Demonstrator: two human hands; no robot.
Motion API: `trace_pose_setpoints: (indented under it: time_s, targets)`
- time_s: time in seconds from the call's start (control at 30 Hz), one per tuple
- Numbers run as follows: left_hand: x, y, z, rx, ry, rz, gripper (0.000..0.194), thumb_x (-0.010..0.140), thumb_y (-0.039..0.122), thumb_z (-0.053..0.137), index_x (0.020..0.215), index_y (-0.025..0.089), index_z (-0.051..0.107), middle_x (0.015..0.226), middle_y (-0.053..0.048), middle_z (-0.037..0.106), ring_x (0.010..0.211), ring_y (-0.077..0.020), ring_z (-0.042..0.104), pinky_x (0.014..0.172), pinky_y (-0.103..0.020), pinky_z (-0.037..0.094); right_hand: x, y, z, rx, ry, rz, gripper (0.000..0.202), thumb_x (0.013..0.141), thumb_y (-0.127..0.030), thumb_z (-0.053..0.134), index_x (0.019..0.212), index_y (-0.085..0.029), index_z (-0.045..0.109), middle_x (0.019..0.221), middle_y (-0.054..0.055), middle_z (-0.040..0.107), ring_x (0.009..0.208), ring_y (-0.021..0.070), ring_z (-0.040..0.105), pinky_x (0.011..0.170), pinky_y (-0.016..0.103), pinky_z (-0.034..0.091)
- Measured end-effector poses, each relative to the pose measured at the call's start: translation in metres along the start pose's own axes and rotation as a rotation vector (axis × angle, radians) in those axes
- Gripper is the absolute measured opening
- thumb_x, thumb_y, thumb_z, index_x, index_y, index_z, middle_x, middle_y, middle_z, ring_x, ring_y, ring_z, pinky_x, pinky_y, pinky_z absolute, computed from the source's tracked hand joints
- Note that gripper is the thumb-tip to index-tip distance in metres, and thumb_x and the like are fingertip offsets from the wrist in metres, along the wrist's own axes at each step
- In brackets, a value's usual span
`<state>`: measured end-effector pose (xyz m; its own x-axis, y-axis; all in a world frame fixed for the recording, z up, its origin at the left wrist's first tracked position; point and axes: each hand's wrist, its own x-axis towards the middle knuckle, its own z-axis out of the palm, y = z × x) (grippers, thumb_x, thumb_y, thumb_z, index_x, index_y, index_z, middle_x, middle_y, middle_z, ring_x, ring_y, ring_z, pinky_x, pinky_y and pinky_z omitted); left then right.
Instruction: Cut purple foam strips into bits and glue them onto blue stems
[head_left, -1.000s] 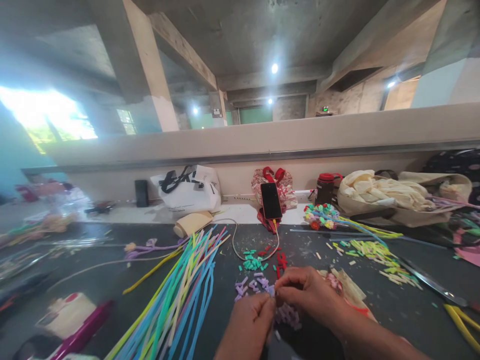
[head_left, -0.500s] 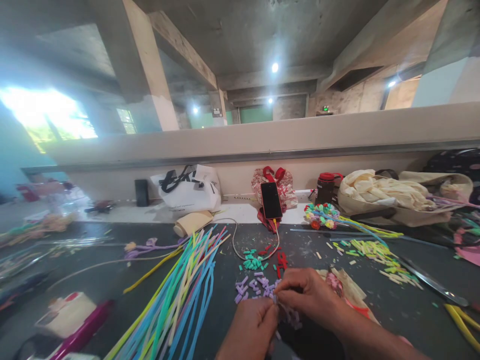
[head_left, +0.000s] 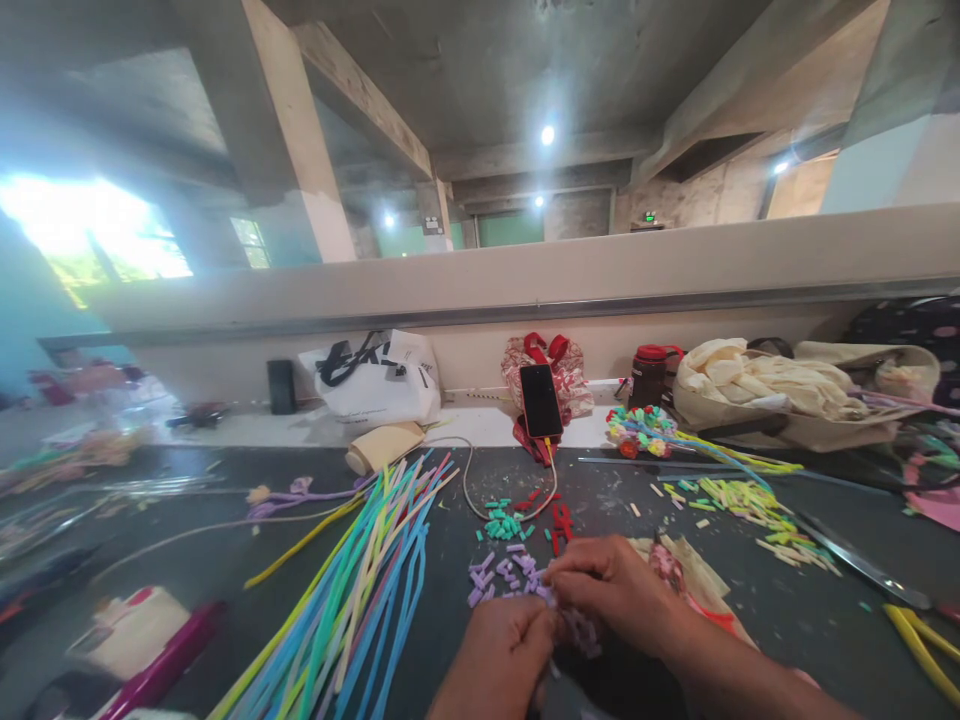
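Observation:
My left hand (head_left: 504,648) and my right hand (head_left: 616,588) meet at the front centre of the dark table, fingertips pinched together and almost touching. Whatever lies between the fingers is small and mostly hidden; a bit of lavender shows there. Just beyond the fingertips is a pile of short lavender pieces (head_left: 508,572). More lavender bits (head_left: 583,632) show below my right hand, partly covered by it. Short green pieces (head_left: 504,520) and red pieces (head_left: 561,522) lie a little farther back.
Long fuzzy coloured stems (head_left: 360,590) fan out on the left. A phone (head_left: 541,402) on a cable leans against a red-patterned bag (head_left: 574,365) at the back. Cut yellow-green pieces (head_left: 739,503), scissors (head_left: 862,560) and yellow-handled pliers (head_left: 919,645) lie right.
Both hands stay in nearly the same place, still pinched together. The right fingertips have shifted slightly to the left, over the left hand's fingertips. The things on the table have not moved.

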<state>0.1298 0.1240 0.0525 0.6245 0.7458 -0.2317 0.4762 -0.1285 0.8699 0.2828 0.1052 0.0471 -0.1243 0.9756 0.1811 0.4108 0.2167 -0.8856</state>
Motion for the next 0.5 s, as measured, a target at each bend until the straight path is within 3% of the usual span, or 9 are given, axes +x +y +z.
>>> trace_pose_setpoints:
  time_s: [0.23,0.4,0.5]
  targets:
    - [0.004,-0.007,0.001,0.046,-0.005,0.033,0.034,0.076,0.039,0.033,0.054,0.018,0.047,0.041,0.006,0.037,0.042,-0.0084,0.033,0.042,-0.019,0.022,0.002,0.011,0.002,0.349,-0.194,0.259,0.017,0.064,-0.018,0.051,0.074,-0.013,0.064,0.047,-0.005,0.052,0.039,0.0064,0.045,0.040,0.016,0.035]
    - [-0.001,-0.004,0.003,0.027,-0.012,0.059,0.037,0.077,0.040,0.032,0.055,0.016,0.049,0.041,0.006,0.038,0.041,-0.0083,0.035,0.042,-0.019,0.024,0.002,0.011,0.001,0.332,-0.198,0.287,0.014,0.059,-0.015,0.053,0.071,-0.013,0.061,0.048,-0.005,0.054,0.040,0.0057,0.046,0.041,0.015,0.036]
    - [-0.003,-0.001,0.003,0.013,0.046,0.071,0.037,0.076,0.040,0.035,0.057,0.015,0.055,0.040,0.005,0.041,0.041,-0.0083,0.037,0.043,-0.019,0.024,0.002,0.010,0.002,0.353,-0.198,0.281,0.009,0.059,-0.014,0.052,0.066,-0.013,0.058,0.047,-0.005,0.054,0.039,0.0055,0.046,0.040,0.015,0.036]
